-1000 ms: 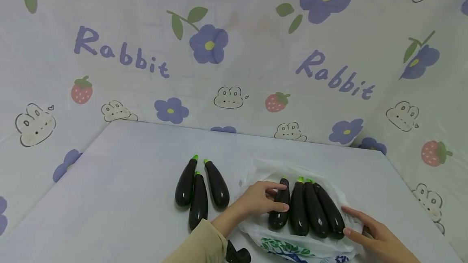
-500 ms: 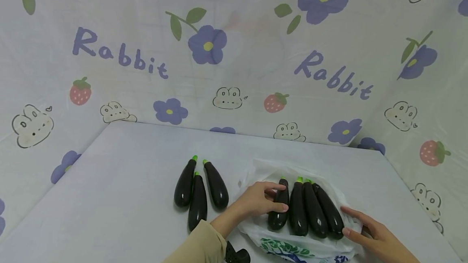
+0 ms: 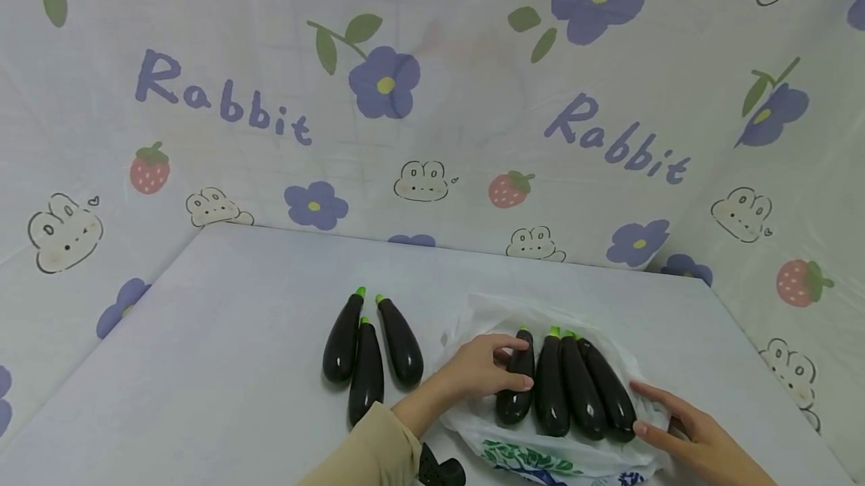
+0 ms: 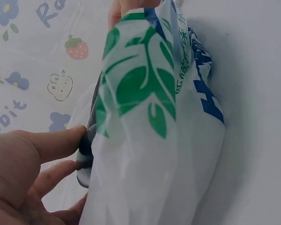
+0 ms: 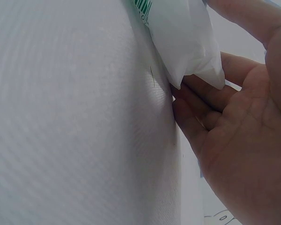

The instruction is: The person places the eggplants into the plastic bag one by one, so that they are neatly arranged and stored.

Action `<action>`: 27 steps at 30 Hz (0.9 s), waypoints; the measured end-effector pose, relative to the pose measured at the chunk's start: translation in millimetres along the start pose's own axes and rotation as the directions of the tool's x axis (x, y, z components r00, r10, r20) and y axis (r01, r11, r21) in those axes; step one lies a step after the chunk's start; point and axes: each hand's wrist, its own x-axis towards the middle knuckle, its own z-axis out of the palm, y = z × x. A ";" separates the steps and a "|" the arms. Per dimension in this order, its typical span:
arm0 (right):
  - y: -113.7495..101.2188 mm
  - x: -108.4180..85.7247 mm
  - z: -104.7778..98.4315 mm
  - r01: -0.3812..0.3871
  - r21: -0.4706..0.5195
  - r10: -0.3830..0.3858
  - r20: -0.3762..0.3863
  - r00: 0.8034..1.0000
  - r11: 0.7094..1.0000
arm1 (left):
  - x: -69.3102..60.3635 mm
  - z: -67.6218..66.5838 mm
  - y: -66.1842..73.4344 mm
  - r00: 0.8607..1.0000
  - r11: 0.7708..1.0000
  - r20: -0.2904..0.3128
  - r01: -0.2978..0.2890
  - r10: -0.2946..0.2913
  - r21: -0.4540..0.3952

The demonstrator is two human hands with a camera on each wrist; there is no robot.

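Note:
Several glossy dark eggplants with green stems lie side by side on a white plastic bag (image 3: 486, 306) with green and blue print. My left hand (image 3: 473, 369) holds the leftmost eggplant (image 3: 515, 405), thumb and fingers about its sides; part of it is hidden beneath them. In the left wrist view, the bag (image 4: 140, 159) covers most of that eggplant. My right hand (image 3: 696, 433) rests against the bag's right side, thumb tip by the rightmost eggplant (image 3: 608, 388). In the right wrist view, that hand's fingers lie loosely beside a bag corner (image 5: 192, 47).
Left of the bag, 3 more eggplants (image 3: 368, 373) lie grouped on the white table (image 3: 203, 366). A black object (image 3: 442, 469) shows partly beside my left sleeve. Behind the table hangs a printed cloth (image 3: 459, 118) with flowers and rabbits.

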 end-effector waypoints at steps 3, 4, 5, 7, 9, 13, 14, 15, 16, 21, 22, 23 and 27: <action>-0.3 0.6 -0.5 -0.012 0.001 0.012 0.001 1.000 1.000 | -2.2 -0.4 5.5 1.000 0.999 -0.007 -0.007 0.007 0.038; -0.3 0.7 -0.6 -0.012 0.001 0.012 0.002 1.000 1.000 | -3.1 -0.5 7.1 1.000 0.999 -0.009 -0.011 0.012 0.046; -0.2 0.8 -0.7 -0.012 0.000 0.012 0.003 1.000 1.000 | -4.1 -0.5 8.7 1.000 0.999 -0.011 -0.014 0.015 0.050; 0.1 0.6 -0.9 -0.008 -0.001 0.008 0.003 1.000 1.000 | -6.5 -0.8 11.5 1.000 0.999 -0.012 -0.021 0.022 0.048; 0.4 0.1 -0.8 0.001 -0.015 -0.001 -0.002 1.000 1.000 | -9.1 -2.1 14.5 1.000 0.998 -0.015 -0.016 0.017 0.055; 1.2 -0.3 -0.2 0.012 -0.048 -0.013 -0.015 1.000 0.999 | -18.1 -11.1 21.6 1.000 0.998 -0.026 0.000 0.002 0.058; 1.4 0.0 0.1 0.015 -0.059 -0.016 -0.018 1.000 0.998 | -22.6 -15.5 23.6 1.000 0.999 -0.026 -0.003 0.004 0.052; 1.3 0.1 0.5 0.017 -0.052 -0.018 -0.016 1.000 0.999 | -27.9 -20.6 25.1 1.000 0.999 -0.028 -0.010 0.011 0.038; 1.1 0.4 0.9 0.019 -0.049 -0.020 -0.015 1.000 0.999 | -33.7 -26.6 26.3 0.999 0.999 -0.033 -0.027 0.028 0.031; -0.6 0.7 2.3 0.025 -0.022 -0.025 -0.007 1.000 0.999 | -71.0 -63.8 21.7 0.981 0.990 -0.135 -0.131 0.138 0.061; -0.7 0.5 2.1 0.024 -0.021 -0.024 -0.007 1.000 0.999 | -78.9 -71.6 18.7 0.971 0.987 -0.182 -0.139 0.152 0.086; -0.8 0.3 1.8 0.023 -0.025 -0.023 -0.009 1.000 0.999 | -86.9 -79.1 15.2 0.960 0.986 -0.232 -0.138 0.157 0.098; -1.1 -1.0 0.2 0.019 -0.030 -0.019 -0.012 1.000 0.999 | -115.7 -107.6 -4.0 0.898 0.988 -0.420 -0.085 0.132 0.127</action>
